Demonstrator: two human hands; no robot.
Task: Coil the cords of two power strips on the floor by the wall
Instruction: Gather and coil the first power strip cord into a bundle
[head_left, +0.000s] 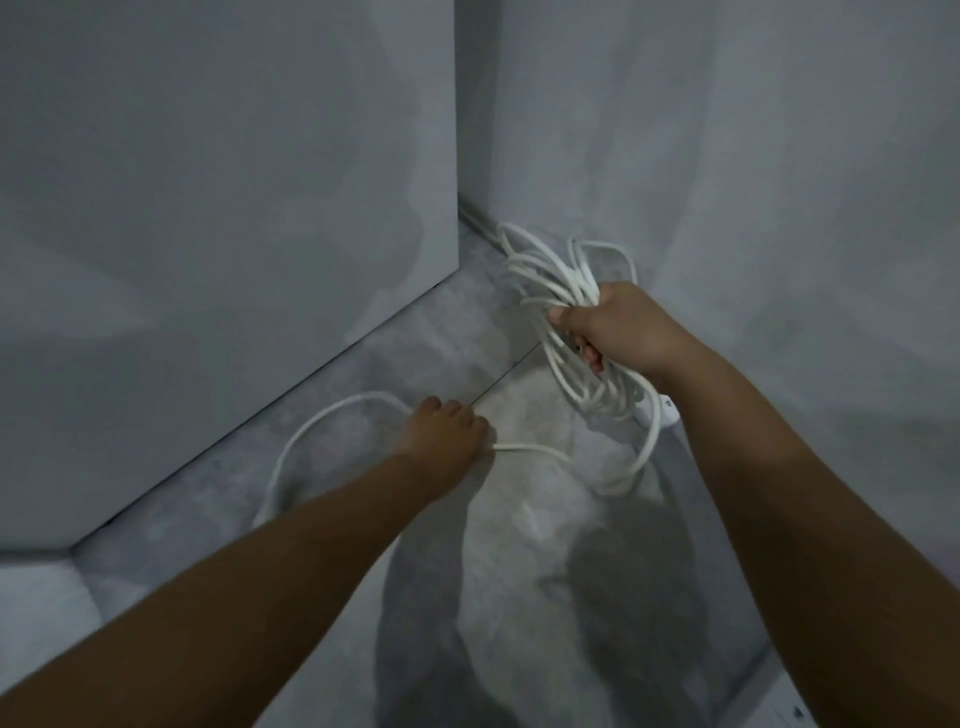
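Fingers (460, 410) of the left hand (444, 436) are curled down over the loose cord (317, 423), which arcs across the floor (363, 364) beside the grey panel (234, 208). They seem to pinch it, though the grip itself is hidden under the knuckles. Rightward, the slack leads to the right hand (618, 327), clenched round a coil (550, 275) of white loops held above the corner. The power strip (667, 413) peeks out behind that wrist. Light, limp and smooth, the cord should feed easily but could spring loose, so it is best taken close to the coil. The wall (779, 208) crowds the loops, and the trailing arc may drag on the floor.
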